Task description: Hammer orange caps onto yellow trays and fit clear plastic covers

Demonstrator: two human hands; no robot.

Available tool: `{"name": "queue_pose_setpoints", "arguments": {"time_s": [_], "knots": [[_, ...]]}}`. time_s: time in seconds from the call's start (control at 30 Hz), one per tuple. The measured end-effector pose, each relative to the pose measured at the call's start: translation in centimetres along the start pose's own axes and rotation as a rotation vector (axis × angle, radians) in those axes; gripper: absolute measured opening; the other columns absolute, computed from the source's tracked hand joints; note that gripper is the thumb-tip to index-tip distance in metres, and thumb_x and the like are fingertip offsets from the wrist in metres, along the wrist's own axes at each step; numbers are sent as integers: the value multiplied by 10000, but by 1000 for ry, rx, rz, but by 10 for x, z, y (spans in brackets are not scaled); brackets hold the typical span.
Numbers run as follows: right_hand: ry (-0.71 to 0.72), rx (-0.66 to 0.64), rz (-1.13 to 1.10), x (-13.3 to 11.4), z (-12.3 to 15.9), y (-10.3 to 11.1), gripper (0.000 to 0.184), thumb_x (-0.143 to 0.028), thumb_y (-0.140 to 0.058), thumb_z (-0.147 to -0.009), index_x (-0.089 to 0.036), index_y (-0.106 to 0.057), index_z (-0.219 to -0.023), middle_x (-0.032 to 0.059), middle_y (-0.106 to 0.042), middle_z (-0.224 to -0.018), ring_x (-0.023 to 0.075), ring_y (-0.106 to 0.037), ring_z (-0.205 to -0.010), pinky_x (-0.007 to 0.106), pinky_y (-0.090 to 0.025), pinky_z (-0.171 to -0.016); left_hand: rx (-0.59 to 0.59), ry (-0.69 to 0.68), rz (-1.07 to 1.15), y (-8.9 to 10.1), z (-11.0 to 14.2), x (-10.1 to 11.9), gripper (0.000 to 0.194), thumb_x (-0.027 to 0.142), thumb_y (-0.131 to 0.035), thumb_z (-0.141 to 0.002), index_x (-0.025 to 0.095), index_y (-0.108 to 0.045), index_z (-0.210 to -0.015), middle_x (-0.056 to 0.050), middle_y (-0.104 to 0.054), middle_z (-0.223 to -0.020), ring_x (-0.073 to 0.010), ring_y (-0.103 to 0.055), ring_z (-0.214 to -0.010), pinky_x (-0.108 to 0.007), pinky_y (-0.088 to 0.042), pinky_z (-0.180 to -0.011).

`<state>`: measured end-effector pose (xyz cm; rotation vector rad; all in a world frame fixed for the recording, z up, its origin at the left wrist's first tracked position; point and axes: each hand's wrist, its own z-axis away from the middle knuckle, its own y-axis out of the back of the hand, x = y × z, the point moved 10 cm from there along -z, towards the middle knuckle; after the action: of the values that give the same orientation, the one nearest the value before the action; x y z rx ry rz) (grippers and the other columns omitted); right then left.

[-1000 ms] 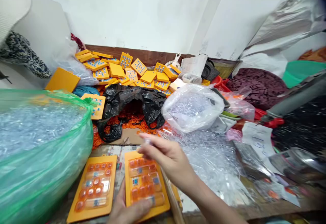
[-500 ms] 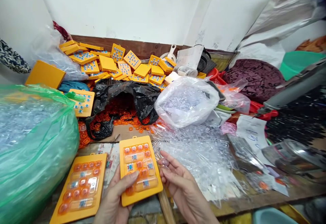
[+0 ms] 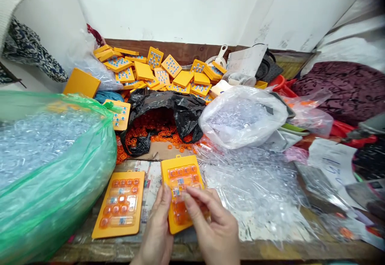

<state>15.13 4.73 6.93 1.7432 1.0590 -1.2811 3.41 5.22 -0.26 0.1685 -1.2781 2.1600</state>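
My left hand (image 3: 156, 233) grips the near left edge of a yellow card (image 3: 182, 178) filled with orange and clear blister pieces, thumb on its face. My right hand (image 3: 212, 227) lies over the card's lower right part, fingers curled and pressing on it. What, if anything, sits under those fingertips is hidden. A second filled yellow card (image 3: 119, 204) lies flat on the table just left of my hands.
A big green bag of clear plastic pieces (image 3: 45, 164) fills the left. A black bag spilling orange caps (image 3: 159, 126) sits behind the cards, a clear bag (image 3: 242, 116) and loose clear blisters (image 3: 258, 184) to the right. Yellow cards are piled (image 3: 162, 74) at the back wall.
My right hand came back from reaching forward, then moved onto the card's lower right. The card my left hand holds has shifted slightly as the view swung left.
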Motion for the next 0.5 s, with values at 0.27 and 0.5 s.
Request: {"name": "queue_pose_setpoints", "arguments": {"time_s": [0.27,0.5], "knots": [[434,48,311,-38,17,-14,252,-84,-626,-811,-279,-671,-964,59,-530,-986,211,-532,-914,352,-460,-742,36,-157,-108,0,7,12,562,443,-765,-722,184,-626,-1201,-125,-712,-1128,-303,-617,-1143,-428,-433,-1055],[-24,-51,134,8,-3,-8,560,-362,-735,-752,-300,-391,-1189,101,-375,-1330,280,-478,-1185,428,-466,-887,0,-214,-186,3,9,11,582,455,-684,-799,197,-536,-1300,-135,-646,-1259,-312,-562,-1218,-423,-409,-1073]]}}
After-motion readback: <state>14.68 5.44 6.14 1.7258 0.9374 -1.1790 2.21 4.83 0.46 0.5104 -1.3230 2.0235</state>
